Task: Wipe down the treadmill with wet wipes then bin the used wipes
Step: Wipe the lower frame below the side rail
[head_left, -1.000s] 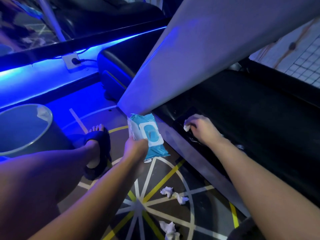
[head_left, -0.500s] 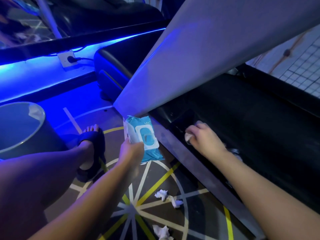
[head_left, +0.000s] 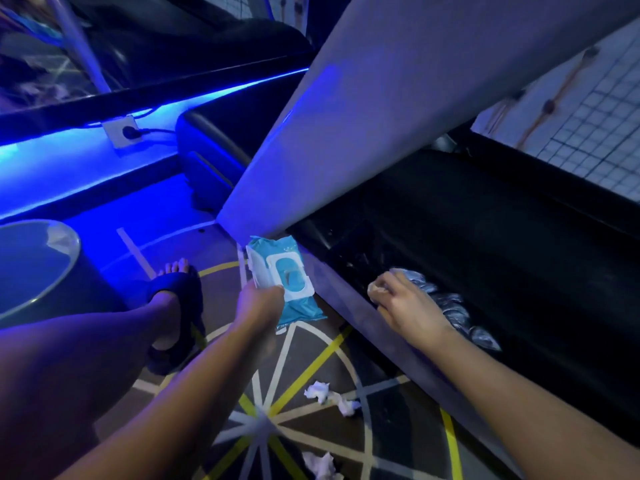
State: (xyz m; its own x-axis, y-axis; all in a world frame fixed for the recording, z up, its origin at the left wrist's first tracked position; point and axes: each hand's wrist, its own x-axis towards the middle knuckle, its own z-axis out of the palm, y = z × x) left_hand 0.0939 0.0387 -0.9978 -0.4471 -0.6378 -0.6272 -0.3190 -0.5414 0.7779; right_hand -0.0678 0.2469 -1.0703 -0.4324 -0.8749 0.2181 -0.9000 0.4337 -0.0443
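Two big things fill your view. One is the treadmill (head_left: 502,254), black and long, on your right. Its wide grey post (head_left: 398,116) leans across the top and covers part of the belt from you. A grey side rail (head_left: 349,317) runs along the near edge of the treadmill. The floor (head_left: 388,420) beside it has white and yellow lines.

A round bin (head_left: 90,289) stands by the left edge of the floor, well apart from the treadmill. Something pale (head_left: 57,239) lies inside it near the rim; you cannot tell what it is. Your foot in a black slipper (head_left: 176,296) stands between the bin and the rail.

Your left hand (head_left: 259,301) grips a blue pack of wipes (head_left: 287,282), fingers curled round its near end, just beside the rail. Your right hand (head_left: 405,306) pinches a balled-up wipe (head_left: 375,289) and presses it on the near edge of the belt. A wet shiny streak (head_left: 450,310) lies by that hand. Three used wipes (head_left: 317,391) lie crumpled on the floor between your arms.
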